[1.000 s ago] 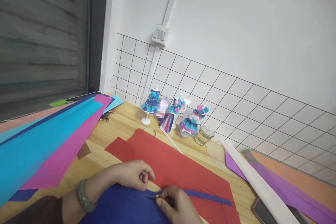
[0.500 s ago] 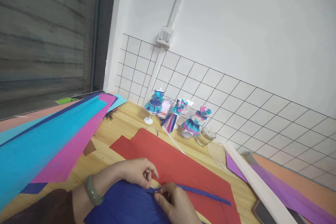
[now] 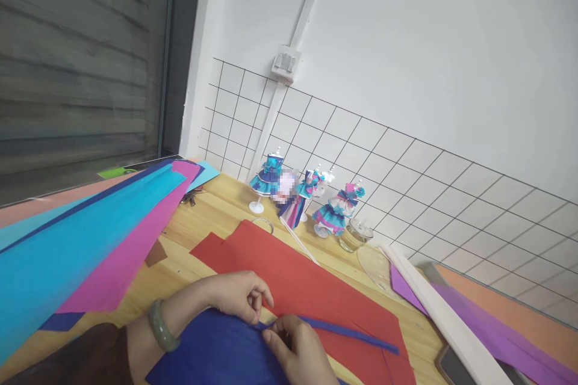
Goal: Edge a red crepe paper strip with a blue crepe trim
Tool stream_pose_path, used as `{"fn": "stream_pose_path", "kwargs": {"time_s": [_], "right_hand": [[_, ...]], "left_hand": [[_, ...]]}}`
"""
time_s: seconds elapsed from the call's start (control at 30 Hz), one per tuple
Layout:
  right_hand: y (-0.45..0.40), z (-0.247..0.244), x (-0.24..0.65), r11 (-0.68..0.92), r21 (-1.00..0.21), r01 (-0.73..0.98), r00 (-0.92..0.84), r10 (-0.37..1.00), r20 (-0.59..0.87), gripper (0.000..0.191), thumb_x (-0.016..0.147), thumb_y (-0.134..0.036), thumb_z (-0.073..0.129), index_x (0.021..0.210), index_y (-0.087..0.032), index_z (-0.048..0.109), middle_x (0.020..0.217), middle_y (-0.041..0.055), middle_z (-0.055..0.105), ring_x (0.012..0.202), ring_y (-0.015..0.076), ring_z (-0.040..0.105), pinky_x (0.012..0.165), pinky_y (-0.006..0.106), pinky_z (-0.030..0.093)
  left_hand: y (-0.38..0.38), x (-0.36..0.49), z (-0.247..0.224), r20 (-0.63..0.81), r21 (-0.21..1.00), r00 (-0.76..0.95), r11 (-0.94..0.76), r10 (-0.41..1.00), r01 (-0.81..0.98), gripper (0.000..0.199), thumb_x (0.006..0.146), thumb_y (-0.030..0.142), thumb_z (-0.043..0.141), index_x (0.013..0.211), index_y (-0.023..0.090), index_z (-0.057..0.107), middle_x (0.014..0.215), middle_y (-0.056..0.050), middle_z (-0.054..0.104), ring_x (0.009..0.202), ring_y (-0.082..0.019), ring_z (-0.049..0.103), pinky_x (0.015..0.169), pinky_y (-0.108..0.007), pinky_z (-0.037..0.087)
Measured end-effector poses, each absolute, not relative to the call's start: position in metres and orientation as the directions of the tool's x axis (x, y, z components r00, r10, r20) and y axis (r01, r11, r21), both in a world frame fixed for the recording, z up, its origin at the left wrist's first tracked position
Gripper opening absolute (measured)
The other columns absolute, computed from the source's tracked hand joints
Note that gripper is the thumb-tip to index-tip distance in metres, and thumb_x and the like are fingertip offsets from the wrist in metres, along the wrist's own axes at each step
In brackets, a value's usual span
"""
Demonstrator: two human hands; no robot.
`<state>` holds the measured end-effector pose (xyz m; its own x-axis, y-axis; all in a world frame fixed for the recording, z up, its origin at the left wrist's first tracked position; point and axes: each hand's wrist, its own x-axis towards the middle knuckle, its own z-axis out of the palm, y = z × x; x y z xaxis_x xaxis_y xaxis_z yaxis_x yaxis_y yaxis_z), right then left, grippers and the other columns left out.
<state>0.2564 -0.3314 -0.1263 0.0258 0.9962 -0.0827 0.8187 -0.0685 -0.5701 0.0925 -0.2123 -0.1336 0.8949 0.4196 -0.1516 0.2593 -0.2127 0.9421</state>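
Observation:
Dark blue paper (image 3: 217,349) lies at the bottom centre, under both hands. My left hand (image 3: 241,298), with a green bangle (image 3: 161,326) on its wrist, is curled at the paper's upper edge; what its fingertips hold is hidden. Just right of it, my right hand (image 3: 300,346) pinches the blue paper's edge between thumb and forefinger. A narrow blue folded strip (image 3: 352,332) runs out to the right from behind my right hand, across red paper (image 3: 289,277).
Blue, pink and other coloured sheets (image 3: 103,228) spread on the left. Small dressed stands (image 3: 332,210) and a glass jar (image 3: 356,234) are at the back of the wooden table (image 3: 180,252). A pale roll (image 3: 445,319) and purple paper (image 3: 506,337) lie right.
The view has shifted very slightly. My right hand's thumb and forefinger have moved a little at the blue edge; my left hand keeps almost the same pose.

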Motion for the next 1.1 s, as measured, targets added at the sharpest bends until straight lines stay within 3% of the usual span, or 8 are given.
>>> {"fn": "stream_pose_path", "kwargs": {"time_s": [1.1], "right_hand": [[-0.332,-0.142,0.258,-0.057,-0.616,0.786,0.036,0.998,-0.046,0.03,0.078,-0.042,0.048,0.068,-0.017,0.061,0.065,0.0034,0.063,0.06,0.0161,0.053,0.054,0.023,0.034]], "left_hand": [[-0.214,0.091,-0.129,-0.147,0.942,0.89,-0.214,0.431,0.26,0.04,0.058,0.014,0.065,0.097,0.018,0.064,0.069,0.003,0.064,0.063,-0.012,0.059,0.06,-0.021,0.044]]}}
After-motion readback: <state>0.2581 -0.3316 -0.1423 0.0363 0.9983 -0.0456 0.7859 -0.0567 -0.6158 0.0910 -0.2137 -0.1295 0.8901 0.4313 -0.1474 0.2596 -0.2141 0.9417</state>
